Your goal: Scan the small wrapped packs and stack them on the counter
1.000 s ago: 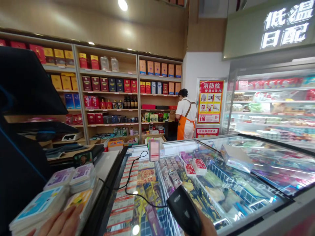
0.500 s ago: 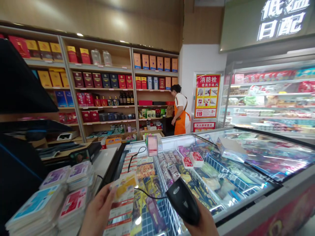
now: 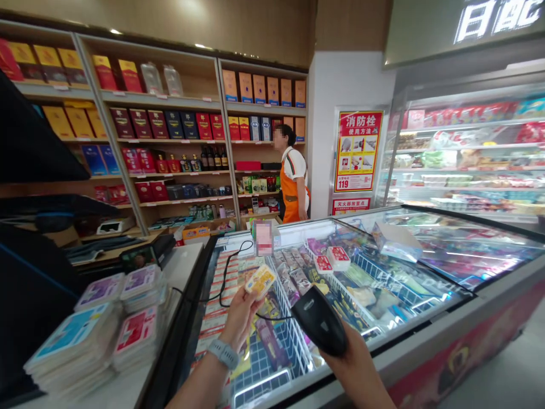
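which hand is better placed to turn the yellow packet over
The left hand, most likely: it already holds the yellow packet up in its fingers. The right hand is taken up gripping the black handheld scanner.

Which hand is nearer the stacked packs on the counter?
Left. The left hand, holding a yellow packet, is to the right of the stacked packs, not touching them. The right hand, gripping a black scanner, is farther right, by the freezer front edge.

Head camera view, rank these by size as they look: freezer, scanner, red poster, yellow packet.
Largest: the freezer. Next, the red poster and the scanner look alike; the scanner's nearness makes it unsure. Smallest: the yellow packet.
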The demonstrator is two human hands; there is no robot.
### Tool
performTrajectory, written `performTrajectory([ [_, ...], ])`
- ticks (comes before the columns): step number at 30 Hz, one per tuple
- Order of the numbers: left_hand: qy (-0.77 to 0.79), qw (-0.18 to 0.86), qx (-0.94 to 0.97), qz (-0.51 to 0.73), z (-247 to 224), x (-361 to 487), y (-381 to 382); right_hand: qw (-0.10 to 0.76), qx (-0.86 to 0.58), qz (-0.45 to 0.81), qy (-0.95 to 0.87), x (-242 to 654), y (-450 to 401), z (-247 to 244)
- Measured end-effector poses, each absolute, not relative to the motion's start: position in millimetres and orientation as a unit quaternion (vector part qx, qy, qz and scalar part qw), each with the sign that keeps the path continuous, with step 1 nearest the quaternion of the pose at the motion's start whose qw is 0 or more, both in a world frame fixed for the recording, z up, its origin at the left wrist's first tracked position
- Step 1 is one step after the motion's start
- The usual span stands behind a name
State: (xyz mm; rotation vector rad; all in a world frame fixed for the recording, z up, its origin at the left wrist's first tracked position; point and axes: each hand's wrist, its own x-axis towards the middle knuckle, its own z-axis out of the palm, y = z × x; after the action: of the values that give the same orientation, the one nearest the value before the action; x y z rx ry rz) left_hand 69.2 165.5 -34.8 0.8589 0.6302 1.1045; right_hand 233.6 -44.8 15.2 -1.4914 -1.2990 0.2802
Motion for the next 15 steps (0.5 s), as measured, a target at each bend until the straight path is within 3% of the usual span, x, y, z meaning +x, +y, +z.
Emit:
performTrajectory([
  [15, 0.263, 0.674, 0.504, 0.471, -44.9, 70.3, 149.7, 0.543, -0.628, 0.080, -0.551, 222.3, -53.3, 15.0],
])
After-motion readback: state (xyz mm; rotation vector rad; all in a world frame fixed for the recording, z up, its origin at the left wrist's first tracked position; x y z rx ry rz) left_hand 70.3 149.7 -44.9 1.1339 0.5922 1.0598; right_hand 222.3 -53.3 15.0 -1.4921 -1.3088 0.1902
